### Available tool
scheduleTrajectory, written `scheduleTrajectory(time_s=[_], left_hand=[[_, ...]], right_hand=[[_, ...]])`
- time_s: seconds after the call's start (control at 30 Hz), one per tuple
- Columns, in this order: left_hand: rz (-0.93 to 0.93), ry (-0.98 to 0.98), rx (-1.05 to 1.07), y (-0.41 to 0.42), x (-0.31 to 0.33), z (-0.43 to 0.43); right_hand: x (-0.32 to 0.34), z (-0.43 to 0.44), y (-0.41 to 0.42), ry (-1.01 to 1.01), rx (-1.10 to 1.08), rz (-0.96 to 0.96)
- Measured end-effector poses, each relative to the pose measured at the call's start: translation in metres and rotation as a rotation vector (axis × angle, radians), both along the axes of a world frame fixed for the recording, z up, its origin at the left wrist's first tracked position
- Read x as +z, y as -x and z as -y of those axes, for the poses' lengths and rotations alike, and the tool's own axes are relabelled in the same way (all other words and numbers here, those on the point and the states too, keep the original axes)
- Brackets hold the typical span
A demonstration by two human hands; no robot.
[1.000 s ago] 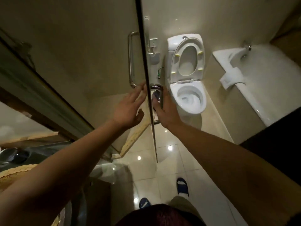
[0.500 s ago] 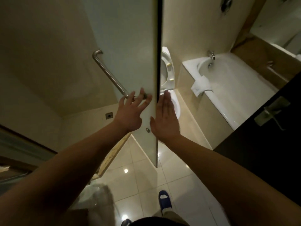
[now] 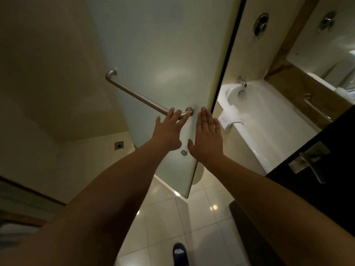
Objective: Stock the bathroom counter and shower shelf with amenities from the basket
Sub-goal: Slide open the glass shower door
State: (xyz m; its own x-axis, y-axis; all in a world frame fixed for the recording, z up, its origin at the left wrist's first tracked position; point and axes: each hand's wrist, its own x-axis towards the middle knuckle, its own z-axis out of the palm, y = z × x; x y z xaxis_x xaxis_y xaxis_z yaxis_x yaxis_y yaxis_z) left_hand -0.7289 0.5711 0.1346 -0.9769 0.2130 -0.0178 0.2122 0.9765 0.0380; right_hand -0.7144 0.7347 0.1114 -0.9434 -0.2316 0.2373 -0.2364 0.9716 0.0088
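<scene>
A frosted glass shower door (image 3: 163,54) fills the middle of the view, seen nearly face on. Its steel bar handle (image 3: 134,93) runs diagonally down to a mount near the door's free edge. My left hand (image 3: 169,131) rests with its fingertips over the lower end of that bar, fingers loosely apart. Just to the right, my right hand (image 3: 207,139) lies flat and open against the glass, beside the dark door edge. No basket or amenities are in view. The shower shelf and counter are hidden.
A white bathtub (image 3: 269,120) with a folded towel (image 3: 229,117) over its rim lies right of the door. A dark door with a lever handle (image 3: 313,162) stands at the right edge. A floor drain (image 3: 118,145) sits in the shower; glossy tiles lie below.
The glass door has swung from edge-on to nearly face-on, hiding the toilet. My right hand left the door's edge and now lies flat on the glass; my left stays at the handle.
</scene>
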Motion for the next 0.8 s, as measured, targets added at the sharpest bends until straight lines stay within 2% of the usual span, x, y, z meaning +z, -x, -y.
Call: scheduleTrajectory(time_s=[0.23,0.4,0.6,0.8], left_hand=[[-0.031,0.066,-0.035,0.012,0.005,0.013],[-0.093,0.133,0.118,-0.020,-0.002,0.083],[0.021,0.197,0.438,-0.118,0.013,0.236],[0.028,0.201,0.782,-0.281,0.026,0.348]], right_hand=[[0.002,-0.007,0.023,0.040,0.052,-0.026],[0.007,0.040,0.021,0.028,0.213,0.067],[0.023,0.172,-0.008,-0.034,0.437,0.108],[0.040,0.357,-0.115,0.152,0.799,0.315]])
